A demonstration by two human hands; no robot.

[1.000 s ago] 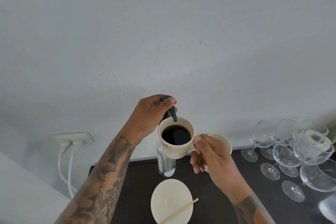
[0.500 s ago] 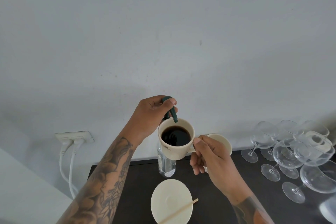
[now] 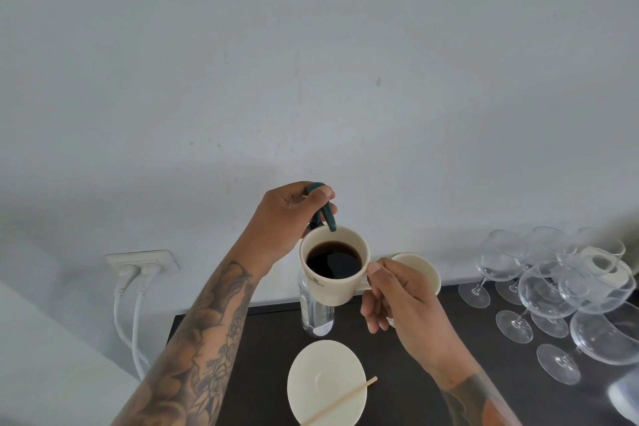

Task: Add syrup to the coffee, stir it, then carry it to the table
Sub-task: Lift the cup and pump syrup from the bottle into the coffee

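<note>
My right hand [image 3: 401, 301] holds a cream cup of black coffee [image 3: 333, 261] by its handle, lifted above the dark counter [image 3: 262, 356]. Behind the cup stands a clear syrup bottle [image 3: 316, 313], mostly hidden by it. My left hand [image 3: 287, 221] grips the bottle's dark green pump head [image 3: 323, 209], thumb on top, with the spout hanging over the cup's far rim. A cream saucer [image 3: 326, 380] lies below on the counter, and a wooden stir stick [image 3: 340, 403] rests across its right edge.
A second cream cup [image 3: 420, 270] stands behind my right hand. Several stemmed glasses [image 3: 553, 290] crowd the counter's right side. A wall socket with two white plugs [image 3: 138, 266] sits left of the counter, cables hanging down.
</note>
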